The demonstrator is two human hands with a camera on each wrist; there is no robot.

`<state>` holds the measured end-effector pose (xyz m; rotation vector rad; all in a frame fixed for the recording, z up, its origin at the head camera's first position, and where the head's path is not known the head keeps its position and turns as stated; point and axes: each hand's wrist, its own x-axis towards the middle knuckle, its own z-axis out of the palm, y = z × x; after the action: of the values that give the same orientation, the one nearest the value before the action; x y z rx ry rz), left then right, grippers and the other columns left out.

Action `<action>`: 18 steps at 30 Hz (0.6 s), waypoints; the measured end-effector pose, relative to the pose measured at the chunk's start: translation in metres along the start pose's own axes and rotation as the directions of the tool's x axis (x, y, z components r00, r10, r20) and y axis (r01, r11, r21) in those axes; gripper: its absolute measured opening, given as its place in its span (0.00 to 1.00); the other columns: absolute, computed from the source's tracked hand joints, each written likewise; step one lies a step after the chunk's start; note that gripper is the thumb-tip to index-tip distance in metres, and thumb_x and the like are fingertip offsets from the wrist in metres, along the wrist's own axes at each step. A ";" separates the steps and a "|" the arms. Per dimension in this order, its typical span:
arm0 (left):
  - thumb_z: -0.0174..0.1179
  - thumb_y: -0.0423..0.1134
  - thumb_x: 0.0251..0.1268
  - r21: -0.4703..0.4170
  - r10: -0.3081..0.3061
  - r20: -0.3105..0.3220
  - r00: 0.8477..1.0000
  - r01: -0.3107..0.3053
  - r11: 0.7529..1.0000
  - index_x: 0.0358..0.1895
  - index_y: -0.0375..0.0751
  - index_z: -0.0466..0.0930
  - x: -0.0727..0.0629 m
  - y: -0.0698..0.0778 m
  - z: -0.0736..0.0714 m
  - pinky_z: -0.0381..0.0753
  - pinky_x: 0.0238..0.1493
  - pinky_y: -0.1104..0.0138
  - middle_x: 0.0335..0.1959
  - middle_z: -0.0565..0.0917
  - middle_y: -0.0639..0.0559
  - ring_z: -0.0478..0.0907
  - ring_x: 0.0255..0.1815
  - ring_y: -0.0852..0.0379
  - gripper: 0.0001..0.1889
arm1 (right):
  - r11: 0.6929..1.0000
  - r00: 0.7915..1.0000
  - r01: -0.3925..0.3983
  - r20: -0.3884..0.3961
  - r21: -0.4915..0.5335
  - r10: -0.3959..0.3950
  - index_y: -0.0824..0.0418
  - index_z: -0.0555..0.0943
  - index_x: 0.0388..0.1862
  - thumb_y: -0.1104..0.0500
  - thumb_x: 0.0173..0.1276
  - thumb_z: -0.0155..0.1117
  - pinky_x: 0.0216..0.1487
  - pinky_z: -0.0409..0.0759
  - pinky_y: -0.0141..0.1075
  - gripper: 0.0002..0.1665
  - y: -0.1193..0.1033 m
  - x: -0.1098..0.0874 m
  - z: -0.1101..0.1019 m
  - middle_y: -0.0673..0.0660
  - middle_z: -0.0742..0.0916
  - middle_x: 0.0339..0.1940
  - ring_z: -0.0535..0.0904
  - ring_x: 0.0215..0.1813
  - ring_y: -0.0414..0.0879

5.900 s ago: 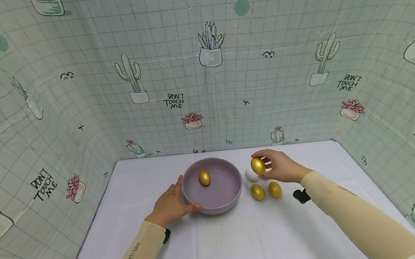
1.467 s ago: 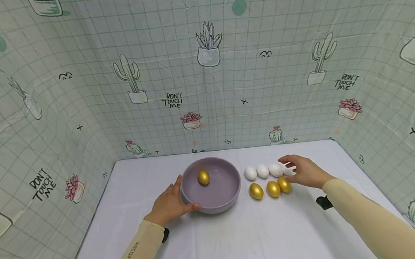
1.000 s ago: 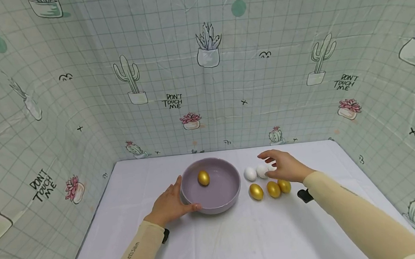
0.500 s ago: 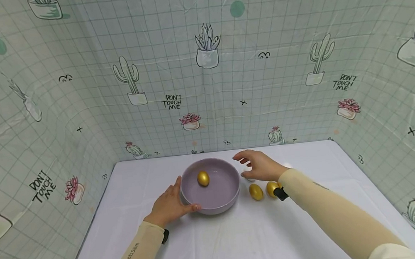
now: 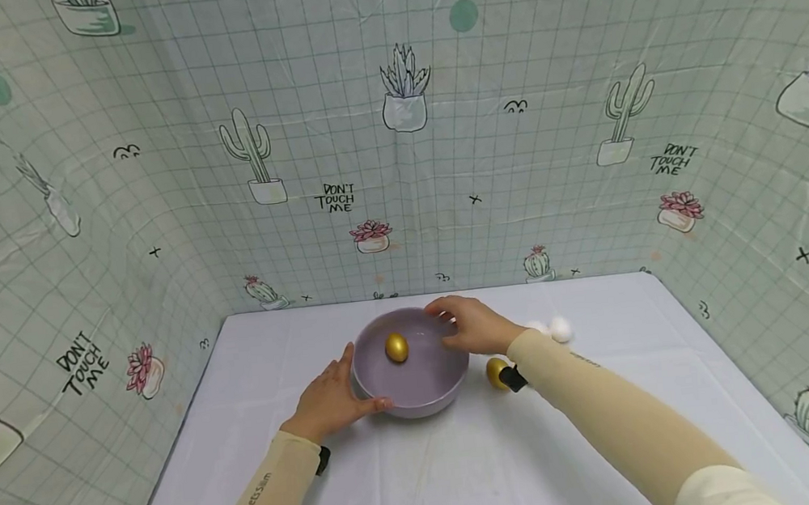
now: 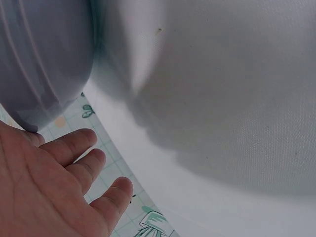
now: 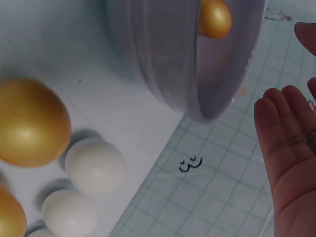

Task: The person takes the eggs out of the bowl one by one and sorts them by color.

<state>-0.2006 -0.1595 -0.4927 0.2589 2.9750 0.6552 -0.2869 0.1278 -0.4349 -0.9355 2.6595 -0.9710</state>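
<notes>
A lilac bowl (image 5: 425, 387) stands on the white table with one golden egg (image 5: 397, 347) inside. Against its left side my left hand (image 5: 332, 398) rests, fingers spread and thumb by the front rim; in the left wrist view a finger touches the bowl's edge (image 6: 44, 74). My right hand (image 5: 476, 327) hovers over the bowl's right rim, holding nothing. The right wrist view shows that hand (image 7: 291, 158) apart from the bowl (image 7: 163, 59). Golden eggs (image 7: 29, 123) and white eggs (image 7: 95, 165) lie right of the bowl, partly hidden by my right arm in the head view.
White cloth covers the table (image 5: 427, 486). Behind it and along both sides hangs a checked curtain (image 5: 431, 225) printed with cacti. The white eggs (image 5: 561, 329) sit in a row behind the golden ones (image 5: 497, 373).
The golden egg earlier in my right hand now lies on the table with the other golden ones. My right hand, empty, has moved left over the bowl. My left hand has stayed still.
</notes>
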 end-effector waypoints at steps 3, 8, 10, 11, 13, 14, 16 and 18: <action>0.64 0.78 0.45 -0.004 -0.001 0.006 1.000 0.002 1.000 0.80 0.34 0.45 0.000 -0.001 0.000 0.63 0.67 0.43 0.73 0.63 0.31 0.61 0.73 0.33 0.68 | 1.000 1.000 0.015 0.016 -0.019 -0.014 0.65 0.74 0.67 0.68 0.61 0.69 0.59 0.78 0.41 0.33 -0.003 0.005 0.006 0.59 0.80 0.63 0.78 0.60 0.53; 0.63 0.79 0.45 0.000 -0.003 0.012 1.000 0.003 1.000 0.80 0.35 0.45 0.000 -0.002 0.000 0.63 0.68 0.43 0.73 0.63 0.31 0.60 0.73 0.33 0.68 | 1.000 0.999 0.028 0.042 -0.011 -0.027 0.66 0.74 0.66 0.69 0.59 0.70 0.60 0.77 0.43 0.34 -0.008 0.010 0.015 0.60 0.80 0.63 0.79 0.60 0.54; 0.63 0.79 0.45 0.000 -0.003 0.011 1.000 0.003 1.000 0.80 0.35 0.44 0.000 -0.002 0.000 0.63 0.68 0.43 0.73 0.63 0.31 0.60 0.73 0.33 0.68 | 1.000 0.999 0.013 0.052 -0.008 -0.013 0.65 0.74 0.66 0.69 0.60 0.70 0.60 0.77 0.42 0.33 -0.009 0.012 0.018 0.60 0.80 0.63 0.79 0.60 0.52; 0.63 0.79 0.45 0.000 -0.003 0.011 1.000 0.003 1.000 0.80 0.36 0.44 0.000 -0.002 0.000 0.63 0.68 0.43 0.73 0.63 0.31 0.60 0.73 0.34 0.68 | 1.000 0.998 0.006 0.056 -0.008 -0.006 0.64 0.74 0.66 0.68 0.60 0.70 0.60 0.77 0.42 0.33 -0.009 0.013 0.019 0.60 0.80 0.63 0.79 0.60 0.52; 0.63 0.79 0.44 -0.001 -0.006 0.011 1.000 0.006 1.000 0.80 0.36 0.44 0.000 -0.001 0.000 0.63 0.68 0.43 0.73 0.63 0.32 0.60 0.73 0.34 0.69 | 1.000 0.998 -0.002 0.063 -0.012 0.002 0.65 0.74 0.66 0.68 0.61 0.70 0.59 0.77 0.41 0.33 -0.009 0.014 0.022 0.60 0.80 0.63 0.78 0.60 0.52; 0.63 0.79 0.44 -0.005 -0.005 0.008 1.000 0.005 1.000 0.80 0.36 0.44 0.000 -0.001 0.000 0.63 0.68 0.43 0.73 0.63 0.31 0.60 0.73 0.33 0.69 | 1.000 0.998 0.001 0.065 -0.014 0.000 0.65 0.74 0.66 0.68 0.61 0.70 0.59 0.77 0.41 0.33 -0.008 0.015 0.024 0.60 0.80 0.63 0.79 0.60 0.52; 0.63 0.79 0.45 -0.009 -0.005 0.007 1.000 0.005 1.000 0.80 0.36 0.44 0.000 -0.001 -0.001 0.63 0.67 0.42 0.73 0.63 0.31 0.60 0.73 0.33 0.69 | 1.000 0.998 0.011 0.064 -0.010 -0.011 0.67 0.73 0.66 0.69 0.61 0.69 0.58 0.78 0.42 0.33 -0.009 0.016 0.026 0.61 0.80 0.63 0.79 0.59 0.53; 0.63 0.79 0.45 -0.011 -0.005 0.009 1.000 0.005 1.000 0.80 0.36 0.44 0.000 0.000 0.000 0.63 0.67 0.42 0.73 0.63 0.30 0.60 0.73 0.33 0.68 | 1.000 0.998 0.020 0.063 -0.009 -0.020 0.68 0.73 0.66 0.69 0.60 0.70 0.57 0.78 0.42 0.33 -0.008 0.017 0.029 0.61 0.80 0.63 0.79 0.59 0.54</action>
<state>-0.2009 -0.1600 -0.4925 0.2529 2.9618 0.6679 -0.2866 0.0970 -0.4518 -0.9800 2.6100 -0.9173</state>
